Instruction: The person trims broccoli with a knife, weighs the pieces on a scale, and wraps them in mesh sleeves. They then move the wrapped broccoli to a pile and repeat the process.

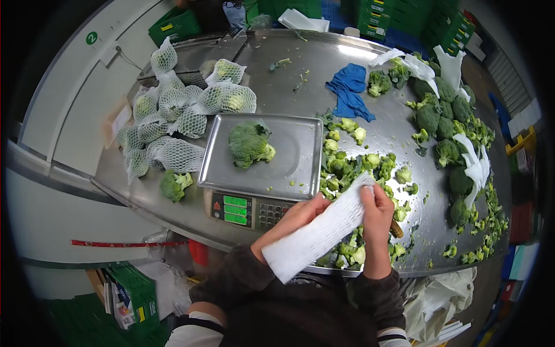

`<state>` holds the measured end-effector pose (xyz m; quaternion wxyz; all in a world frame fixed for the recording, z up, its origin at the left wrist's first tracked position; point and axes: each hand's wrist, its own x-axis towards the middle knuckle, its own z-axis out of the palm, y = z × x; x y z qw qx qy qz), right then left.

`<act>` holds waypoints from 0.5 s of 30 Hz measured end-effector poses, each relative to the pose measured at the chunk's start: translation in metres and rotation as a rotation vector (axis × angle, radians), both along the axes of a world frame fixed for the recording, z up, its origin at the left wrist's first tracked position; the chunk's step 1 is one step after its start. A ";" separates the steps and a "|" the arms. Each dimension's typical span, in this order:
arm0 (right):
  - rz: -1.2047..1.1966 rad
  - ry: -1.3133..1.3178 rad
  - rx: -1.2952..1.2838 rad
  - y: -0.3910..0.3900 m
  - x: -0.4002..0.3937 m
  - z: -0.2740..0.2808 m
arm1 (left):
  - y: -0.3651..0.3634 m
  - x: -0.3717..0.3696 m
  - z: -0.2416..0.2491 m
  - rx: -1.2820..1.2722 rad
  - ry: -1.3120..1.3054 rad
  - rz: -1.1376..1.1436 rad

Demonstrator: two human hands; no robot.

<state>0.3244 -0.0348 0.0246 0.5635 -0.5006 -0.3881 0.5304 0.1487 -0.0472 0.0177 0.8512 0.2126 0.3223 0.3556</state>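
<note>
A flat white foam net sleeve (321,231) stretches slantwise between my hands over the table's front edge. My right hand (377,211) pinches its upper end between thumb and fingers. Closed along the sleeve's left side is my left hand (298,217), its fingers partly hidden behind the foam. A broccoli head (250,144) lies on the steel pan (292,168) of a weighing scale, beyond my left hand. The scale's green display (236,210) is lit. Cut broccoli stems and florets (376,165) lie in a pile behind and beneath the sleeve.
Several net-wrapped broccoli heads (173,104) are heaped at the left, with a bare head (174,185) nearer me. A blue cloth (350,89) lies on the steel table (272,49). More broccoli (445,115) and white sleeves (475,168) cover the right side. Green crates (173,26) stand behind.
</note>
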 end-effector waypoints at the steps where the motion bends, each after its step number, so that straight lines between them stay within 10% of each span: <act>1: 0.030 0.243 -0.018 0.003 0.000 -0.012 | -0.001 0.000 0.006 0.005 -0.031 0.073; 5: 0.171 0.012 -0.179 -0.007 -0.045 -0.036 | -0.004 0.007 -0.026 0.215 0.204 0.165; 8: 0.161 0.368 -0.122 -0.013 -0.067 -0.047 | -0.002 0.004 -0.035 0.405 0.184 0.301; 10: 0.145 -0.232 0.153 -0.014 -0.070 -0.049 | -0.005 -0.007 -0.035 0.447 0.183 0.310; 15: -0.057 -0.361 0.418 -0.002 -0.094 -0.031 | -0.011 -0.028 -0.035 0.502 0.261 0.520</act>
